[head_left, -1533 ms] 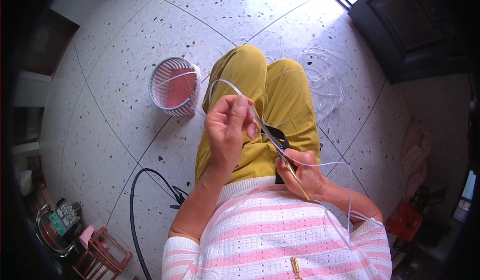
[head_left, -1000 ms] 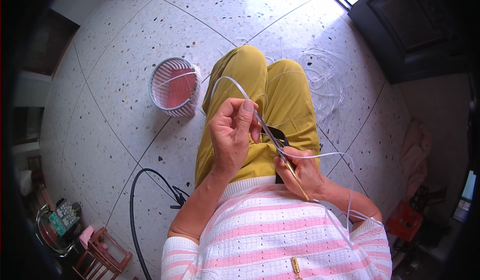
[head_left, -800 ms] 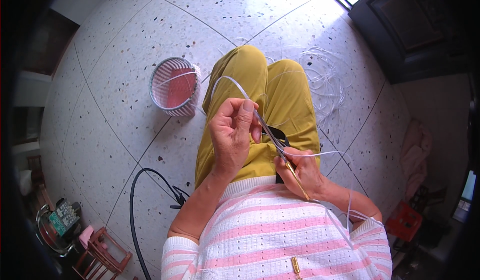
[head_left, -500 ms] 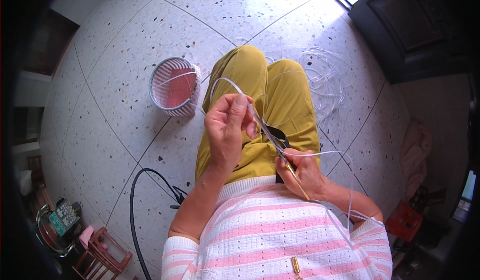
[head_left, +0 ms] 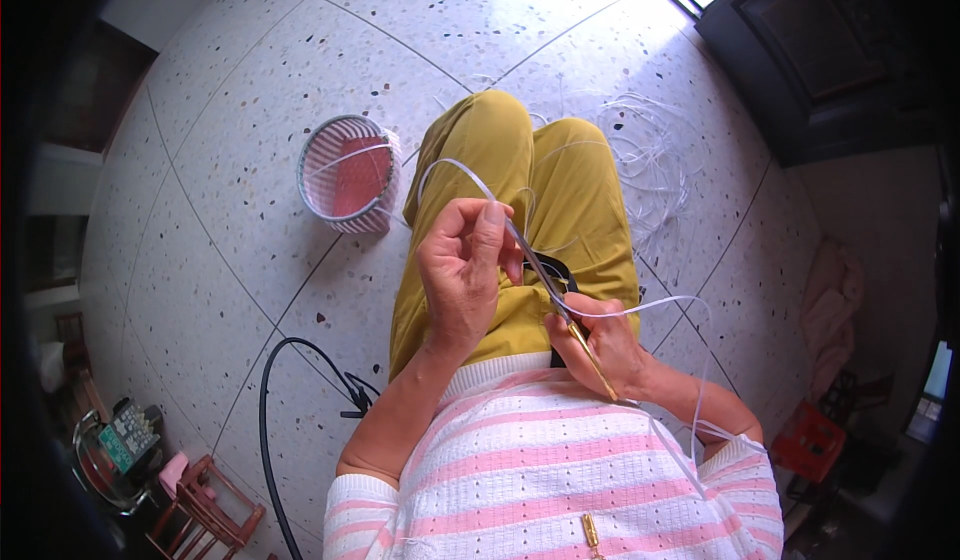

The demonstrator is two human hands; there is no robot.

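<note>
In front of my lap, my left hand [head_left: 462, 265] is closed, pinching a narrow white strip [head_left: 462, 164] between thumb and forefinger. One part of the strip arches up from that pinch and drops to the left over my thigh. Closed lower to the right, my right hand [head_left: 600, 345] grips a thin tool with a dark metal shaft [head_left: 541, 271] and a gold-coloured handle [head_left: 593, 360]. The shaft slants up toward my left fingertips; whether it touches them I cannot tell. White strip also passes through my right fingers and loops over my right forearm.
A pink-and-white woven basket [head_left: 388, 185] stands on the speckled floor at left, a loose strip across its mouth. Tangled white strips [head_left: 655, 160] lie right of my knees. A black cable [head_left: 265, 420], small wooden stool [head_left: 215, 505], red crate [head_left: 808, 442] and dark door [head_left: 800, 60] surround me.
My left hand has shifted slightly down and to the right, closer to my right hand. The right hand and the tool have barely moved.
</note>
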